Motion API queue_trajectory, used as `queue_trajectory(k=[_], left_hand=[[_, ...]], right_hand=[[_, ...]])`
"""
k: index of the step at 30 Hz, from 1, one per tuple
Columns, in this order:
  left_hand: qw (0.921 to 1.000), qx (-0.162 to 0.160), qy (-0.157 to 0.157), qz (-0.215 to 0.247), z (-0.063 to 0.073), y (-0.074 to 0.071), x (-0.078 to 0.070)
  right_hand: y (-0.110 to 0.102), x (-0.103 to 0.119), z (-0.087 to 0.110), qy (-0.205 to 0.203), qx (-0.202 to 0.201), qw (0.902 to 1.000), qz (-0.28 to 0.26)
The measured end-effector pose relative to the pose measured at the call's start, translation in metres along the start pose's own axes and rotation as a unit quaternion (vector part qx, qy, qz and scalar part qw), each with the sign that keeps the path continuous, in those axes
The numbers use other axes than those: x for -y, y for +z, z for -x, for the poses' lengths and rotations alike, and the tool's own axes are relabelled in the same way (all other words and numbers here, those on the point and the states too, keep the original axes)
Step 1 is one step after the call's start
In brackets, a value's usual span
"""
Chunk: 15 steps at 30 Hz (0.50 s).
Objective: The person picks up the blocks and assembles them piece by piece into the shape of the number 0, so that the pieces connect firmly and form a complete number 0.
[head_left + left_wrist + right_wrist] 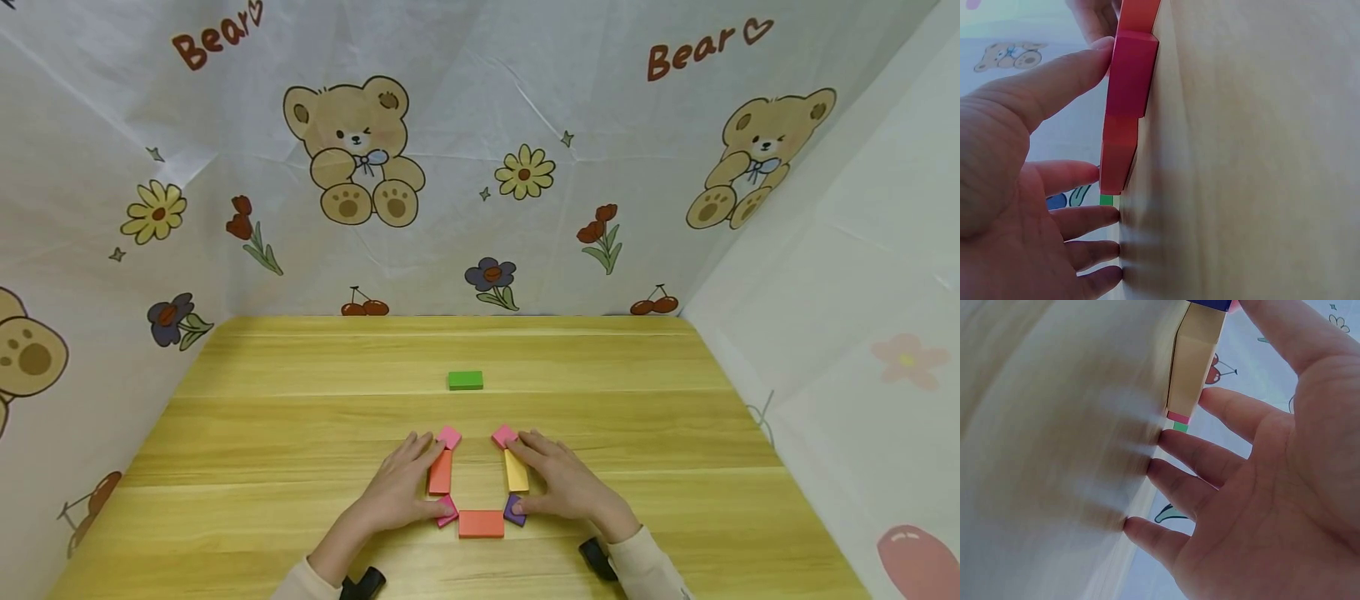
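Blocks lie flat in a U shape on the table. My left hand (397,487) is spread at the left side, its thumb touching a magenta block (447,511) and its index finger at a pink block (450,436). Between those two lies an orange-red block (440,473). On the other side, my right hand (566,483) rests its thumb on a purple block (513,511). Its index finger reaches another pink block (505,435), with a yellow block (517,472) between. An orange-red block (482,524) forms the bottom. The other fingertips touch the wood in both wrist views.
A single green block (466,381) lies farther back, beyond the U's open end. The wooden table (300,367) meets a printed bear cloth (465,233) at the back and sides. Dark wrist-worn parts (364,583) show near the sleeves.
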<state>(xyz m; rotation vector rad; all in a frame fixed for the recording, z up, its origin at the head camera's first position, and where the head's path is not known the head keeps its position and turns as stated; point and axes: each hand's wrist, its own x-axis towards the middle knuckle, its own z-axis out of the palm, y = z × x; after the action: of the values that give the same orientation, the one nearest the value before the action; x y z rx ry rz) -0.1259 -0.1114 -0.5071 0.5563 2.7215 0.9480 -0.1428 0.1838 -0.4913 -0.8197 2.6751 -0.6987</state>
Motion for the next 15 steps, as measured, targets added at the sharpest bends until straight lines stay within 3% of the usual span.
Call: queue_trajectory(k=[15], left_hand=[[1.0,0.003,0.008,0.001,0.0013,-0.0001,0.0033]], right_hand=[[-0.0006,0.0022,-0.0007,-0.001,-0.003,1.0,-0.002]])
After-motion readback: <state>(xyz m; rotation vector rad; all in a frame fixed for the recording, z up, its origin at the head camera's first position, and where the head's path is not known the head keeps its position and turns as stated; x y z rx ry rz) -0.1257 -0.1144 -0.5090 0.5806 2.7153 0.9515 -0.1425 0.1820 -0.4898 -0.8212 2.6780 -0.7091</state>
